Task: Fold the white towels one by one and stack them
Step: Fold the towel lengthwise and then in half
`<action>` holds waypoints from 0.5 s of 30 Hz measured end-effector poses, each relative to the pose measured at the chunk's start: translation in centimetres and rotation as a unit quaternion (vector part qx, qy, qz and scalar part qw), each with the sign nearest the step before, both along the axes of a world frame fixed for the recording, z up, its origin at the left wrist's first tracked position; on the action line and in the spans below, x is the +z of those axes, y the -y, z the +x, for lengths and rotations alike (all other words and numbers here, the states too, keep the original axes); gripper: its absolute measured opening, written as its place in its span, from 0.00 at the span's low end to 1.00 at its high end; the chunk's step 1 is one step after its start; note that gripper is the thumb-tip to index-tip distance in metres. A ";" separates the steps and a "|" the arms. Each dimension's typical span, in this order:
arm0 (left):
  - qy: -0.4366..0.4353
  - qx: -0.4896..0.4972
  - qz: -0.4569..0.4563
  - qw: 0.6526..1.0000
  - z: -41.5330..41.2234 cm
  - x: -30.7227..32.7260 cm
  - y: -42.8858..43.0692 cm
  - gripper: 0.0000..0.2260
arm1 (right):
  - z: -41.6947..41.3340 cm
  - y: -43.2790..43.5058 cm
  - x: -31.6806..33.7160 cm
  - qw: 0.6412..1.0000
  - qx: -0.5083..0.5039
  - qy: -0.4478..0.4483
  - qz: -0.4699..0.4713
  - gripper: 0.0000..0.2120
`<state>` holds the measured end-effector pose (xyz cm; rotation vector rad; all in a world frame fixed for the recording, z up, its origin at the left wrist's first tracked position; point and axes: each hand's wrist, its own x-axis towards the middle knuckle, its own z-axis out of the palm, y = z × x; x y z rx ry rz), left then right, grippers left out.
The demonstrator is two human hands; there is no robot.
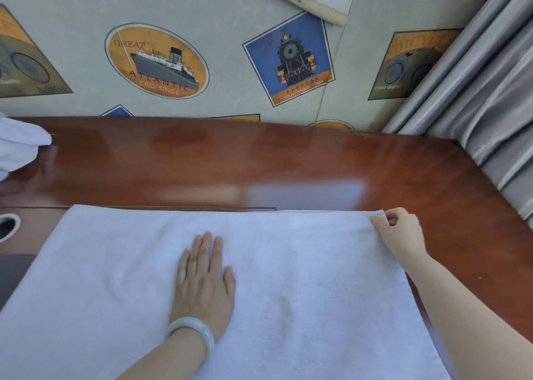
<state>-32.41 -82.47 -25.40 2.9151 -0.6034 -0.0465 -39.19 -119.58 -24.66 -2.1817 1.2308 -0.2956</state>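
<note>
Fingers of the right hand [399,232] pinch the far right corner of a large white terry towel [302,278], thumb and forefinger closed on the hem. Flat in the middle of that cloth lies the left hand [203,281], its fingers [206,247] straight and together, pressing down; a pale jade-coloured bangle [191,332] circles the wrist. Spread wide across the glossy reddish-brown wooden bench [288,163], the towel looks barely begun: a first fold seems about to start. Next, I judge, the held corner must travel across while the flat palm anchors the cloth. A crumpled heap of white cloth [20,146] waits at the far left edge.
</note>
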 end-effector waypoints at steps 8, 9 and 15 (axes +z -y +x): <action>-0.020 -0.007 0.000 1.000 -0.2 0.6 -0.2 0.27 | 0.4 -1.3 1.5 0.998 -0.044 -0.031 -0.016 0.07; -0.022 -0.019 0.004 1.000 0.0 0.7 -0.3 0.27 | 0.8 -2.3 1.9 0.994 -0.024 -0.059 -0.089 0.12; 0.001 -0.158 0.055 0.986 3.1 1.0 -0.5 0.27 | 1.3 -15.7 0.3 0.885 0.359 0.007 -0.297 0.23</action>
